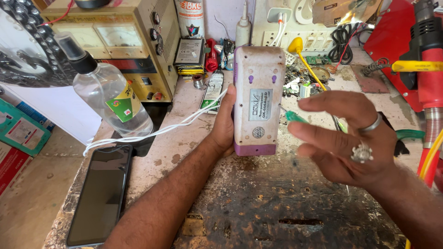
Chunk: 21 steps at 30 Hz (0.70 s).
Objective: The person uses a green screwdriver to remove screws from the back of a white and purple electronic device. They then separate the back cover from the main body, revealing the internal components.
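Left hand clamps white device | right hand pinches green screwdriver

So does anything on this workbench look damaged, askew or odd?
The smartphone lies at the workbench's front left corner, overhanging its edge. The bench's surface is scorched and gouged. The left hand steadies the white device.

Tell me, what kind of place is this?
Probably an electronics repair workbench. A left hand steadies a white and purple device, a metered power supply stands behind, and small loose parts litter the worn bench.
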Available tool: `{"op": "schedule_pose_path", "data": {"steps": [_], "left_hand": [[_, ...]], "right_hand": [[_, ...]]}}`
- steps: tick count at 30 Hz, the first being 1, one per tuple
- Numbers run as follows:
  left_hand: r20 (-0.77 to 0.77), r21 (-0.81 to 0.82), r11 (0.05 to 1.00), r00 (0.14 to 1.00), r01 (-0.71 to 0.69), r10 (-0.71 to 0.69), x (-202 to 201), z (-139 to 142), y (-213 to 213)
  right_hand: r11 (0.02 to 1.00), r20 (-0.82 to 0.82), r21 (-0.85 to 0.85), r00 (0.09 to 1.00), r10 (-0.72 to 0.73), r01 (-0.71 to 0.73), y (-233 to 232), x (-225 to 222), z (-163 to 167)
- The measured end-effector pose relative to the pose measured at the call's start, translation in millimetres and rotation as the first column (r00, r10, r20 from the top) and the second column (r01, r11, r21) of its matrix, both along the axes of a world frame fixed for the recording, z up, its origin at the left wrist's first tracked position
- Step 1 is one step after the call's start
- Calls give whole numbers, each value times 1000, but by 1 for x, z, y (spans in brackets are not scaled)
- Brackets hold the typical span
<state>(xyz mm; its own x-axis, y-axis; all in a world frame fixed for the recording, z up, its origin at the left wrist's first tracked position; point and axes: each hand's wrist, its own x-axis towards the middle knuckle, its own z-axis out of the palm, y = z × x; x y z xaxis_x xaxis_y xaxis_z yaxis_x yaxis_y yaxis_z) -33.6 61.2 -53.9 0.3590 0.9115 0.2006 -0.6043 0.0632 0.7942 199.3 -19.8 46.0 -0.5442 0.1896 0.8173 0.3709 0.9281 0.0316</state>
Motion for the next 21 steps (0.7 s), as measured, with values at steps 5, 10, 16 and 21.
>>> {"op": "schedule_pose_path", "data": {"steps": [5,10,16,21], "left_hand": [[27,-6,998,997,66,-66,-2,5,-2],[1,12,999,999,42,-42,-1,7,-3],[47,43,997,997,58,-60,-1,7,-5],[4,-7,997,997,81,-81,-3,8,-4]], "right_hand": [[993,-153,-61,984,89,-99,10,-2,0],[994,-73,-111,997,-22,14,5,4,0],[993,-76,-114,997,-2,-7,-2,-6,13],[999,-79,-37,996,-35,32,3,-12,23]]}}
